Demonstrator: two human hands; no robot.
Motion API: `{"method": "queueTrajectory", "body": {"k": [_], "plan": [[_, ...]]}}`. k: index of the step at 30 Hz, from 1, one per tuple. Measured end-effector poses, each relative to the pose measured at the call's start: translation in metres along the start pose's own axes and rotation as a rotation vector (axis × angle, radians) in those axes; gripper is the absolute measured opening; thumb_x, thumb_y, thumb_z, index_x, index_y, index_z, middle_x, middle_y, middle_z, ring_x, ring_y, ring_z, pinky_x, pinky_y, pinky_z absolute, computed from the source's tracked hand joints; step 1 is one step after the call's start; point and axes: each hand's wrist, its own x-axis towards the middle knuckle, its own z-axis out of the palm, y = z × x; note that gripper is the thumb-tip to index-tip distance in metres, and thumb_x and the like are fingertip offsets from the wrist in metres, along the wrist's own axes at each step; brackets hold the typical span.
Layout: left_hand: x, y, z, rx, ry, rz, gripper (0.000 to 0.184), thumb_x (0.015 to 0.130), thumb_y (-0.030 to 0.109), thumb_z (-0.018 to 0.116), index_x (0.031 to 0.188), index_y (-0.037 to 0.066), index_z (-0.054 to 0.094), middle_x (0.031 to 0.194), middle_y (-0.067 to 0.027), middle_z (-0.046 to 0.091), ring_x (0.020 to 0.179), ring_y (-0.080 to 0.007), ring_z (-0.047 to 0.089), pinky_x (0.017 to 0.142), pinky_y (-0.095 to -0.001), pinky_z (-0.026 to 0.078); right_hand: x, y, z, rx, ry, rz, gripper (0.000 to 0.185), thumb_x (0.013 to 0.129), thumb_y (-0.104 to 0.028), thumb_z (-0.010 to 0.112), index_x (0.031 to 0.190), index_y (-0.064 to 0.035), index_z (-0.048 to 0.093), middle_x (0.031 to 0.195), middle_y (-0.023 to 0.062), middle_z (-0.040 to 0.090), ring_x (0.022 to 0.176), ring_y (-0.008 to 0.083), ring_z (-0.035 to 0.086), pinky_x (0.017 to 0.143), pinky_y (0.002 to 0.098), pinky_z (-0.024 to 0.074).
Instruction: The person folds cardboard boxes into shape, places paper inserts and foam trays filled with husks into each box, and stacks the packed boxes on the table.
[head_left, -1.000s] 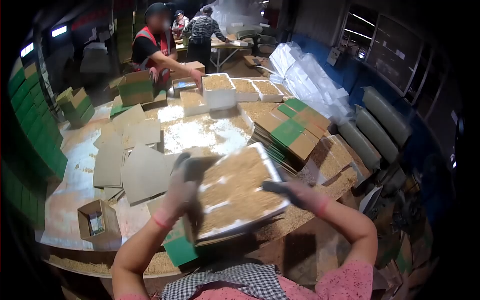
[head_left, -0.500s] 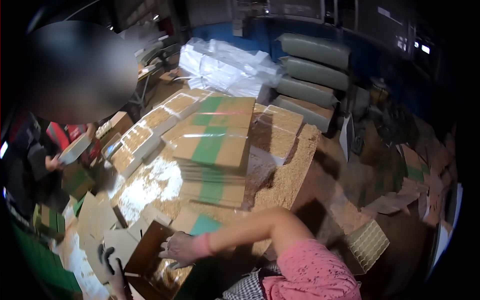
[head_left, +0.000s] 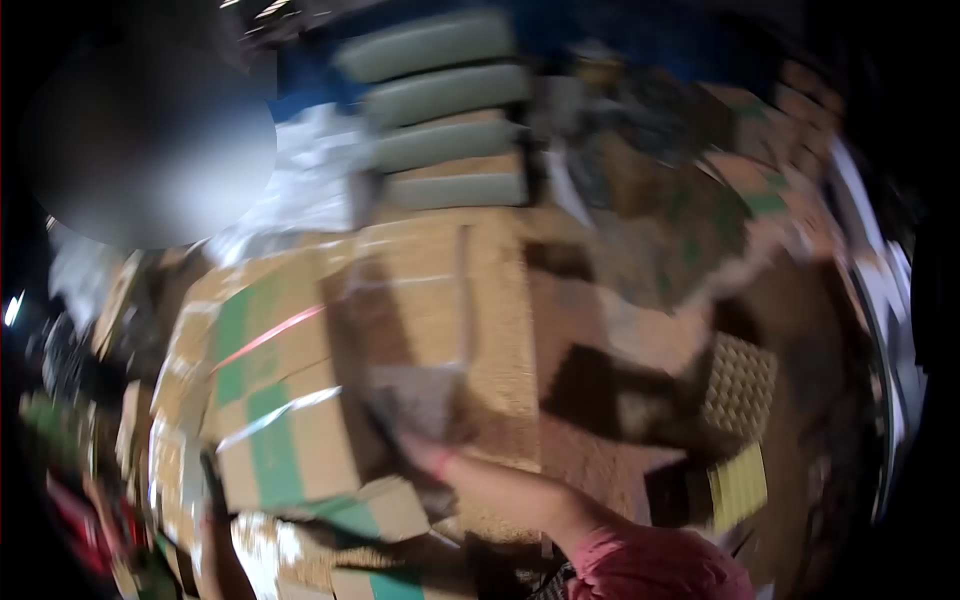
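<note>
A stack of cardboard boxes or sheets [head_left: 300, 430] with green bands and shiny straps stands in front of me, smeared by motion. My left hand [head_left: 211, 500], dark at the fingers, is upright beside the stack's left side, its fingers stretched. On the right side, in shadow, my right hand [head_left: 408, 438] reaches toward the stack with fingers extended. I cannot tell whether either hand touches it. Cardboard flaps [head_left: 395, 508] with a green strip lie just below the stack.
White-edged trays of tan grains [head_left: 420, 250] lie behind the stack. Grey-green sacks [head_left: 450, 95] are piled at the back. Egg-tray-like moulded pads [head_left: 740, 385] stand at right. A person's arm [head_left: 105, 515] in red shows at lower left.
My view has swung to the right. My right hand has left the open box of grains and is now at the stack's right side; my left hand is at its left side.
</note>
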Motion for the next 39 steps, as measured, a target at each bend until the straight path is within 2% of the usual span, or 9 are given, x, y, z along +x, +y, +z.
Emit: {"method": "queueTrajectory", "body": {"k": [1, 5, 8, 11, 15, 20, 24, 29, 39], "plan": [[0.027, -0.001, 0.012, 0.169, 0.084, 0.012, 0.047, 0.089, 0.063, 0.041, 0.089, 0.019, 0.058, 0.079, 0.0010, 0.050, 0.071, -0.0130, 0.049, 0.063, -0.0256, 0.040, 0.030, 0.044, 0.003, -0.187, 0.082, -0.254, 0.057, 0.102, -0.039, 0.015, 0.149, -0.0058, 0.017, 0.155, 0.0111, 0.013, 0.143, 0.0218, 0.008, 0.116, 0.0338, 0.0077], [0.075, 0.001, 0.041, 0.522, 0.186, 0.058, 0.045, 0.090, 0.060, 0.041, 0.091, 0.018, 0.058, 0.082, -0.0005, 0.051, 0.074, -0.0148, 0.050, 0.065, -0.0267, 0.040, 0.058, 0.046, 0.028, 0.055, 0.295, 0.142, 0.063, 0.098, -0.049, 0.030, 0.148, -0.0111, 0.022, 0.152, 0.0104, 0.024, 0.139, 0.0244, 0.025, 0.112, 0.0359, 0.0238], [0.064, 0.004, 0.056, 0.628, 0.213, 0.075, 0.044, 0.090, 0.057, 0.040, 0.093, 0.017, 0.058, 0.085, -0.0016, 0.051, 0.076, -0.0161, 0.050, 0.067, -0.0275, 0.041, 0.061, 0.062, 0.025, 0.029, 0.282, -0.096, 0.063, 0.096, -0.051, 0.038, 0.145, -0.0121, 0.031, 0.148, 0.0106, 0.034, 0.135, 0.0252, 0.034, 0.109, 0.0337, 0.0284], [0.027, 0.017, 0.079, 0.672, 0.202, 0.116, 0.043, 0.091, 0.055, 0.040, 0.095, 0.017, 0.058, 0.088, -0.0027, 0.052, 0.079, -0.0174, 0.050, 0.068, -0.0283, 0.041, 0.025, 0.037, 0.004, 0.290, 0.129, -0.262, 0.059, 0.095, -0.049, 0.040, 0.142, -0.0126, 0.039, 0.146, 0.0111, 0.038, 0.133, 0.0242, 0.038, 0.109, 0.0315, 0.0289], [-0.042, 0.038, 0.135, 0.694, 0.081, 0.195, 0.041, 0.091, 0.052, 0.040, 0.097, 0.016, 0.058, 0.092, -0.0042, 0.052, 0.082, -0.0192, 0.051, 0.071, -0.0294, 0.042, -0.035, -0.005, -0.010, 0.202, 0.213, -0.195, 0.054, 0.097, -0.044, 0.042, 0.139, -0.0107, 0.044, 0.145, 0.0103, 0.039, 0.131, 0.0208, 0.039, 0.109, 0.0309, 0.0289], [-0.114, 0.045, 0.231, 0.745, -0.199, 0.319, 0.039, 0.092, 0.048, 0.040, 0.100, 0.014, 0.058, 0.096, -0.0061, 0.053, 0.086, -0.0214, 0.052, 0.073, -0.0307, 0.042, -0.156, -0.071, -0.049, 0.246, 0.329, -0.450, 0.056, 0.099, -0.038, 0.041, 0.141, -0.0009, 0.037, 0.145, 0.0074, 0.039, 0.133, 0.0147, 0.034, 0.111, 0.0269, 0.0228], [-0.132, 0.028, 0.336, 0.845, -0.503, 0.441, 0.038, 0.093, 0.045, 0.039, 0.103, 0.013, 0.058, 0.100, -0.0076, 0.053, 0.089, -0.0232, 0.052, 0.076, -0.0318, 0.043, -0.255, -0.094, -0.105, 0.186, 0.472, -0.512, 0.054, 0.101, -0.032, 0.036, 0.143, 0.0018, 0.030, 0.150, 0.0090, 0.029, 0.137, 0.0158, 0.027, 0.114, 0.0279, 0.0175], [-0.115, -0.017, 0.475, 1.062, -0.750, 0.538, 0.037, 0.094, 0.041, 0.039, 0.106, 0.012, 0.058, 0.105, -0.0095, 0.054, 0.093, -0.0254, 0.053, 0.079, -0.0332, 0.043, -0.351, -0.059, -0.204, 0.662, 0.538, -0.404, 0.048, 0.101, -0.030, 0.041, 0.139, -0.0012, 0.039, 0.133, 0.0033, 0.047, 0.119, 0.0100, 0.045, 0.100, 0.0245, 0.0377], [0.012, -0.096, 0.706, 1.433, -0.815, 0.544, 0.035, 0.095, 0.034, 0.038, 0.112, 0.009, 0.058, 0.114, -0.0133, 0.055, 0.101, -0.0299, 0.055, 0.084, -0.0359, 0.045, -0.378, 0.008, -0.440, 0.709, 0.673, -0.303, 0.043, 0.101, -0.031, 0.042, 0.133, -0.0021, 0.045, 0.127, 0.0055, 0.053, 0.114, 0.0142, 0.050, 0.096, 0.0265, 0.0412]]}}
